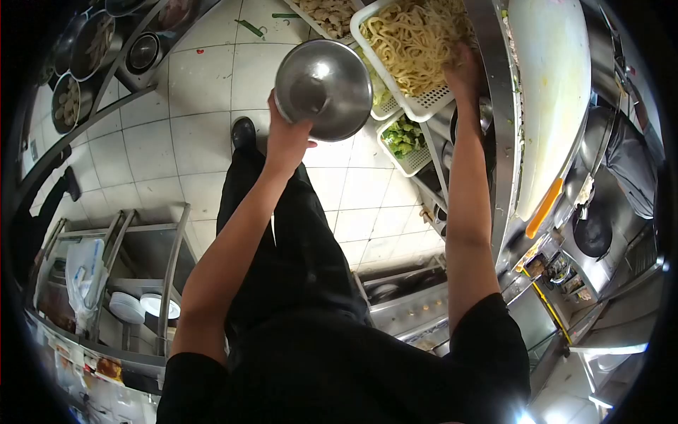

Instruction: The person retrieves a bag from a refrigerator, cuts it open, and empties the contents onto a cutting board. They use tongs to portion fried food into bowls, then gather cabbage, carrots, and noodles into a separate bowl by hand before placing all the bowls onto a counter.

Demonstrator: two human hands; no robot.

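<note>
My left hand [288, 138] grips the rim of a steel mixing bowl [339, 116], its mouth facing up and its inside bare. To the right, my right hand [462, 74] reaches into a heap of yellow noodles [409, 46], at the right side of the pile. Its fingertips are hidden among the noodles and in shadow, so I cannot tell what they hold. A white perforated basket [421, 109] carries the noodles. Close below that basket, a smaller one holds chopped green vegetables [404, 136].
A white cutting board [554, 92] lies on the right counter with an orange-handled knife [545, 208]. Pans [92, 46] stand at upper left, plates [159, 305] on the lower-left shelf. Green scraps [249, 28] litter the tiled floor. Another person's dark shoe [71, 184] shows at far left.
</note>
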